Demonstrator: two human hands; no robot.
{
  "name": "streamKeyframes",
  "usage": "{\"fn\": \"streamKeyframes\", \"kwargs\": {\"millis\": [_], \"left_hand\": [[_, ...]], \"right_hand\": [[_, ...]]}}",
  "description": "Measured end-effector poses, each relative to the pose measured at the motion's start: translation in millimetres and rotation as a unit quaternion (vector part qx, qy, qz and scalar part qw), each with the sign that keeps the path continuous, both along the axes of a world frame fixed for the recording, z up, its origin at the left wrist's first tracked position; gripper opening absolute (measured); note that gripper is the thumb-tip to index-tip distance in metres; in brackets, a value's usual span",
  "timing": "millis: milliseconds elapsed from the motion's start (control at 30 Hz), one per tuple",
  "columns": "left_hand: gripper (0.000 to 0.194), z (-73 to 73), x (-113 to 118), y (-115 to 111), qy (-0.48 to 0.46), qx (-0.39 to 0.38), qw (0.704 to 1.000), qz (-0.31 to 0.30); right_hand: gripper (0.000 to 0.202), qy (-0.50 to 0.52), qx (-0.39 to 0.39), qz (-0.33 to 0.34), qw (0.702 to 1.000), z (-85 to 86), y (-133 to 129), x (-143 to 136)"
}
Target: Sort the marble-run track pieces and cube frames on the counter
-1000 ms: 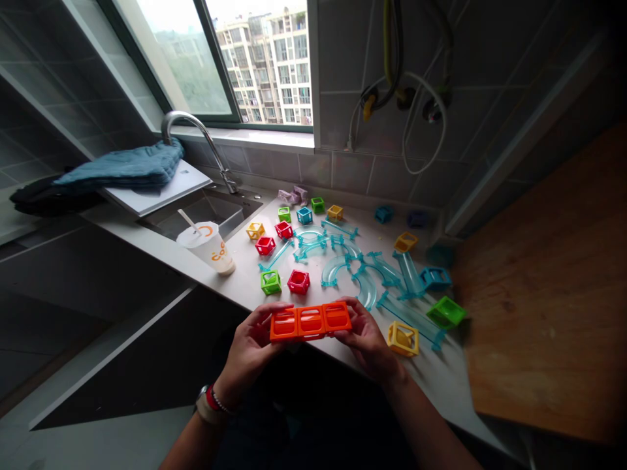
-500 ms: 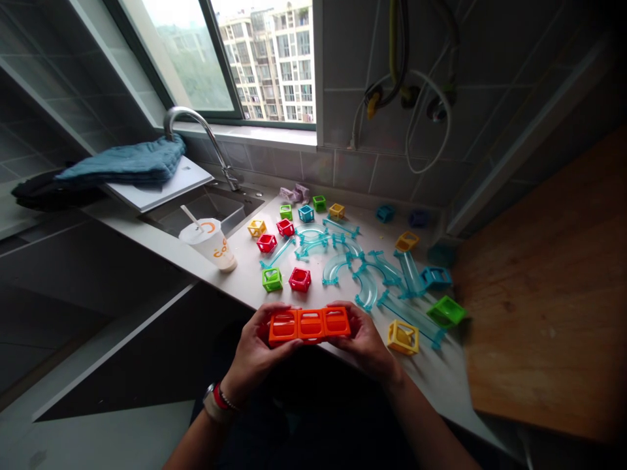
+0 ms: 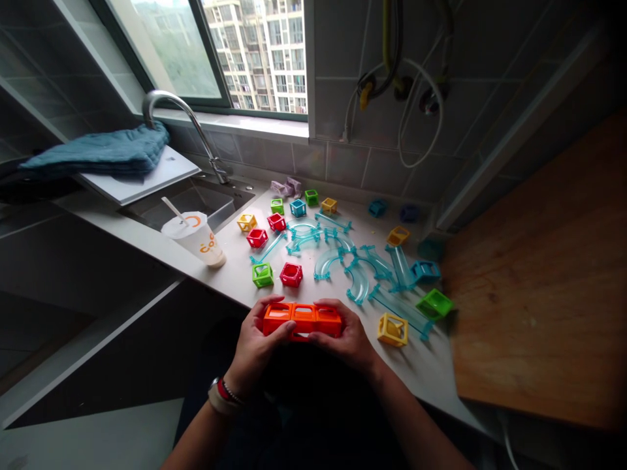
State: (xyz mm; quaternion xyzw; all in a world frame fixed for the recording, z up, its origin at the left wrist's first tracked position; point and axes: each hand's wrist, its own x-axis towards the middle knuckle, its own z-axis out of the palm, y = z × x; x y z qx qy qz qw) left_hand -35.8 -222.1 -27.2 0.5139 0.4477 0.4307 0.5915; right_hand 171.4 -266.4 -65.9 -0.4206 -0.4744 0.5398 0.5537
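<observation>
A row of three joined orange cube frames is held level at the counter's front edge. My left hand grips its left end, thumb across the front. At the right end, my right hand is closed round the row, its thumb along the lower front. Just beyond lie a red cube and a green cube. A yellow cube sits to the right of my right hand. Clear blue track pieces are spread over the middle of the counter.
A drink cup with a straw stands near the sink on the left. More coloured cubes lie farther back and to the right, including a green one. A wooden board borders the right side.
The orange row shows more of its front side, tilted a little differently, and my right thumb now lies across its lower front. The whole view has shifted slightly.
</observation>
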Motion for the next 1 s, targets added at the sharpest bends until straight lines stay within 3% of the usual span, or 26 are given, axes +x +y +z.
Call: {"fn": "streamKeyframes", "kwargs": {"millis": [133, 333, 467, 533, 633, 700, 800, 1000], "left_hand": [[0.057, -5.4, 3.2, 5.2, -0.043, -0.045, 0.998, -0.002], [0.058, -4.1, 11.6, 7.0, -0.052, -0.089, 0.995, 0.006], [0.055, -1.9, 10.4, 9.4, -0.038, -0.099, 0.994, -0.014], [0.058, -0.1, 5.2, 15.0, -0.016, -0.063, 0.997, -0.049], [0.066, 1.3, -5.4, 28.0, 0.048, 0.068, 0.99, -0.118], [0.057, -0.6, -10.9, 36.5, 0.128, 0.18, 0.962, -0.159], [0.041, -8.0, -13.7, 44.1, 0.238, 0.302, 0.906, -0.18], [0.044, -21.3, -10.6, 50.9, 0.283, 0.364, 0.865, -0.196]], "right_hand": [[0.069, -0.021, 0.013, -0.005, 1.0, -4.1, 1.4, -0.1], [0.058, -0.101, 0.078, -0.072, 0.989, -1.4, 3.3, 0.5], [0.057, -0.119, 0.08, -0.083, 0.986, -0.1, 3.7, -1.0], [0.059, -0.133, 0.091, -0.086, 0.983, 0.1, 4.3, -0.4], [0.054, -0.213, 0.146, -0.097, 0.961, 0.6, 6.0, 3.8], [0.049, -0.297, 0.177, -0.102, 0.933, 0.6, 7.0, 8.1], [0.058, -0.382, 0.186, -0.113, 0.898, -0.8, 7.8, 13.6], [0.06, -0.412, 0.175, -0.101, 0.889, -5.9, 9.0, 15.4]]}}
